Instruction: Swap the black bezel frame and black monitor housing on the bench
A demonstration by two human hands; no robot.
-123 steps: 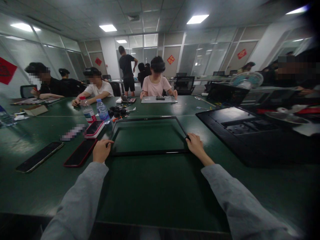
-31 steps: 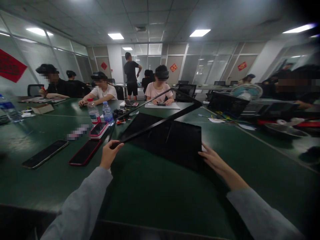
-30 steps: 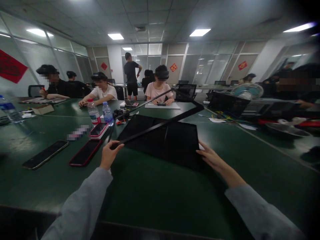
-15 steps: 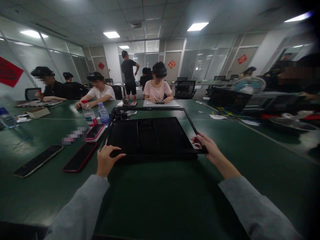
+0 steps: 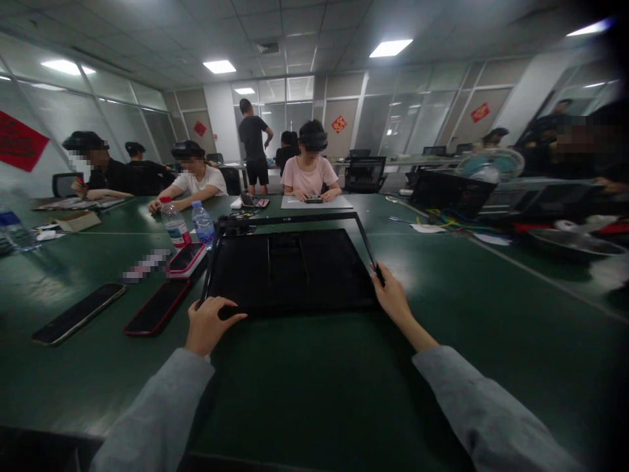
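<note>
A thin black frame lies over a black flat panel on the green table in front of me. My left hand grips the frame's near left corner, thumb on top. My right hand holds the frame's right edge near the front corner, fingers curled round it. The frame's far edge stands slightly above the panel.
Left of the panel lie three phones, one on a box, and two water bottles. Small black parts sit behind the panel. Other people sit at the far side. Black equipment and a fan crowd the right.
The frame, tilted up diagonally a second ago, has come down level over the black panel. My right hand moved from the panel's edge onto the frame's right side.
</note>
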